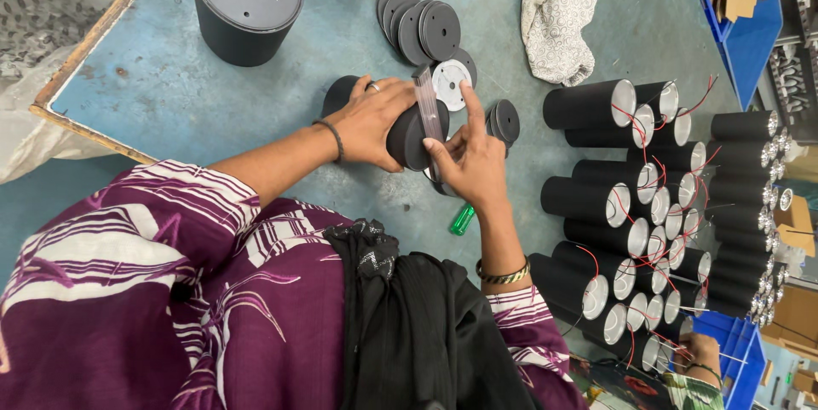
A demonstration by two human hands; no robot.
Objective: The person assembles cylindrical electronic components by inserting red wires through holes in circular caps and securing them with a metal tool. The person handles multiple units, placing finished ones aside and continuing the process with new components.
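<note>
**Watch the strip and the loose discs around your grip**

Your left hand is wrapped over a short black cylindrical housing lying on its side at the centre of the frame, fingers curled tight on its body. Your right hand pinches a narrow clear plastic strip against the housing's flat face, index finger stretched upward. If your left grip loosens, the round body is likely to roll on the blue tabletop and the strip would slip off line.

Just below your right wrist lies a small green-handled tool; a sweep of the forearm could knock it off the near edge.

Just above your fingers sits a white round disc with holes, and beyond it a fanned row of dark grey discs; a jerk upward could scatter them.

To the right, the stacked black tubes with red wires lie close enough that your elbow could snag a wire.
</note>
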